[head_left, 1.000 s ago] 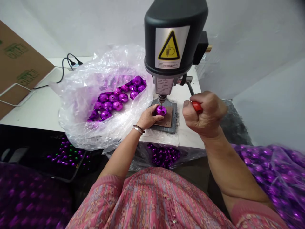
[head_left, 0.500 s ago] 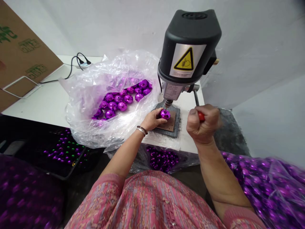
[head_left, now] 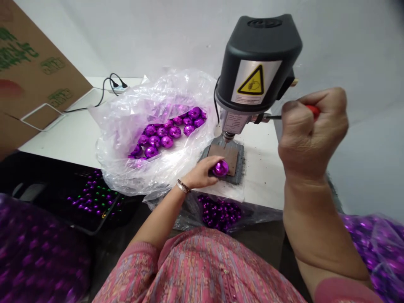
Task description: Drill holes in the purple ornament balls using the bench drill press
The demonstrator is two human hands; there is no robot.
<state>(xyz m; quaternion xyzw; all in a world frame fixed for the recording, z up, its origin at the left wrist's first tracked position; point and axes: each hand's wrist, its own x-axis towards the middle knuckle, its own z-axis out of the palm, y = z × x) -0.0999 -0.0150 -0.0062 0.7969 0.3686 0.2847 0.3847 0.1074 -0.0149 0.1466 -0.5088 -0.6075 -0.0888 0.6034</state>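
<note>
A shiny purple faceted ball (head_left: 221, 168) is pinched between the thumb and fingers of my left hand (head_left: 202, 172). It sits over the near part of a brown board (head_left: 232, 158) on the grey base of a small drill press (head_left: 261, 50). The drill bit (head_left: 225, 144) stands above the board, apart from the ball. My right hand (head_left: 312, 130) is wrapped round the red knob (head_left: 313, 112) of the press's lever, which points out sideways to the right.
Left of the press, an open clear plastic bag (head_left: 116, 147) holds several purple balls (head_left: 167, 141). A cardboard box (head_left: 34, 71) and plugged cables (head_left: 110, 82) stand farther left. Bags of purple balls (head_left: 221, 212) hang below the table edge and lie at the right (head_left: 378, 244).
My left hand has drawn the ball toward me, out from under the bit. My right hand has swung the lever up and to the right, and the bit has cleared the ball.
</note>
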